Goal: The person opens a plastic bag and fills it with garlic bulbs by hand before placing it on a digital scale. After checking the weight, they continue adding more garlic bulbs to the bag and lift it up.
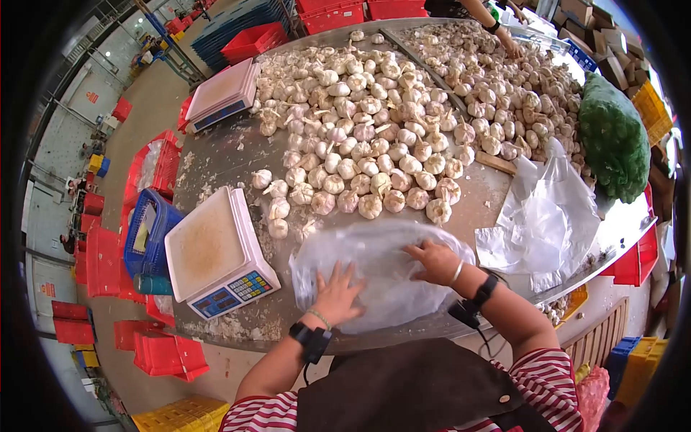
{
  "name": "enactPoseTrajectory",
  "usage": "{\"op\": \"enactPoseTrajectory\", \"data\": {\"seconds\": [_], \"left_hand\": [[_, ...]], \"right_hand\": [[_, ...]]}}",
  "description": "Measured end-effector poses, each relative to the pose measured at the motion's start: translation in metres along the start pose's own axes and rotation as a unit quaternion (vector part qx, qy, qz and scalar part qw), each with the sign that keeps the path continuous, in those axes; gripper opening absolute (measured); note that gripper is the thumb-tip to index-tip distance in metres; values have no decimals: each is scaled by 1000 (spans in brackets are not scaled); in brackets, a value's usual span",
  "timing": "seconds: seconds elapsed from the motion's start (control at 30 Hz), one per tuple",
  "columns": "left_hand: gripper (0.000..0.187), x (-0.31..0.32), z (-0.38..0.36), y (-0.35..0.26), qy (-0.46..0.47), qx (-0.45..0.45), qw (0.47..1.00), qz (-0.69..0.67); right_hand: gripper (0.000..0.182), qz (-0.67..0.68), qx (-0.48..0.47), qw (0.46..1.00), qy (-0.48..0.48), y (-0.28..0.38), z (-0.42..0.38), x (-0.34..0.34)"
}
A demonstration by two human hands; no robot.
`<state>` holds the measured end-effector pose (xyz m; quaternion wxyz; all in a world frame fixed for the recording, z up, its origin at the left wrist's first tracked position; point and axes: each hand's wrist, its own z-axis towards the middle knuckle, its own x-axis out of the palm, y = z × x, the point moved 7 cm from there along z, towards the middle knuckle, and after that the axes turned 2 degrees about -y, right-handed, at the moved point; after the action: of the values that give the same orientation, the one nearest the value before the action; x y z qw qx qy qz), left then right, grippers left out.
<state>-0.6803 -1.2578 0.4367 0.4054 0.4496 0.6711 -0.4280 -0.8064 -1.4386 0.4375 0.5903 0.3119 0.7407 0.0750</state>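
Note:
A clear plastic bag lies spread at the table's near edge, in front of me. My left hand rests on its left part with the fingers spread. At the bag's right side, my right hand has its fingers curled onto the plastic and appears to grip it. Just beyond the bag is a big heap of garlic bulbs. To the left of my left hand stands a white digital scale with a keypad and bare platform.
A second scale stands farther back. On the right are a stack of plastic bags and a full green mesh sack. A divider separates two garlic heaps. Another person's hand reaches into the far one. A blue basket adjoins the near scale.

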Motion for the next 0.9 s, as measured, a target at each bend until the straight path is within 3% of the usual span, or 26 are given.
{"op": "enactPoseTrajectory", "data": {"seconds": [0.03, 0.07, 0.13, 0.17, 0.2, 0.27, 0.3, 0.33, 0.4, 0.43, 0.53, 0.57, 0.63, 0.67, 0.7, 0.73, 0.77, 0.8, 0.87, 0.9], "left_hand": [[81, 13, -14, -1, 80, 14, 997, 4], [81, 22, -24, 8, 81, 9, 997, 5], [70, 53, -44, 19, 178, 8, 929, -325], [59, 41, -49, 19, 158, 12, 963, -219], [59, 42, -52, 21, 164, 9, 961, -221], [50, 36, -49, 22, 146, 63, 970, -184], [39, 22, -43, 18, 116, 67, 973, -187], [39, 22, -39, 15, 116, 66, 973, -188], [37, 21, -32, 43, 61, -179, 933, -308], [52, 28, -31, 53, 109, -267, 901, -323], [51, 39, -13, 71, 66, -305, 909, -276], [51, 41, -10, 69, 68, -301, 910, -278], [47, 27, 3, 59, -40, -196, 948, -246], [47, 22, 3, 57, -42, -204, 945, -252], [44, 4, 5, 39, -45, -111, 965, -231], [40, -16, 3, 20, -45, -18, 977, -208], [40, -38, 0, 12, -43, -29, 976, -212], [33, -67, -2, 1, -66, -16, 962, -264], [27, -85, 5, 8, -87, -6, 944, -319], [19, -102, 7, 26, -224, -39, 923, -311]], "right_hand": [[65, -14, 6, 999, 32, -12, -11, 6], [65, -12, 1, 999, 32, -28, -16, 9], [59, 52, -100, 993, -25, -44, -25, 15], [50, 138, -90, 986, -11, -51, -24, 16], [44, 128, -44, 987, 84, -53, -21, 13], [38, 190, -37, 974, 113, -65, -9, 12], [33, 277, -43, 953, 112, -72, -3, 14], [34, 387, 23, 911, 138, -85, 4, 26], [38, 467, 64, 877, 93, -98, 17, 30], [38, 466, 66, 877, 93, -102, 20, 33], [36, 463, 146, 868, 103, -103, 20, 38], [33, 457, 145, 876, 58, -101, 19, 35], [29, 445, 143, 884, 18, -93, 16, 34], [25, 477, 137, 865, -70, -80, 9, 12], [22, 507, 128, 838, -154, -66, 3, -13], [17, 448, 154, 855, -212, -52, -2, -38], [17, 409, 139, 858, -277, -51, -1, -51], [15, 245, 93, 892, -368, -38, -1, -74], [26, -10, 125, 921, -369, -22, 11, -96], [26, -10, 124, 923, -364, -27, 19, -89]]}}
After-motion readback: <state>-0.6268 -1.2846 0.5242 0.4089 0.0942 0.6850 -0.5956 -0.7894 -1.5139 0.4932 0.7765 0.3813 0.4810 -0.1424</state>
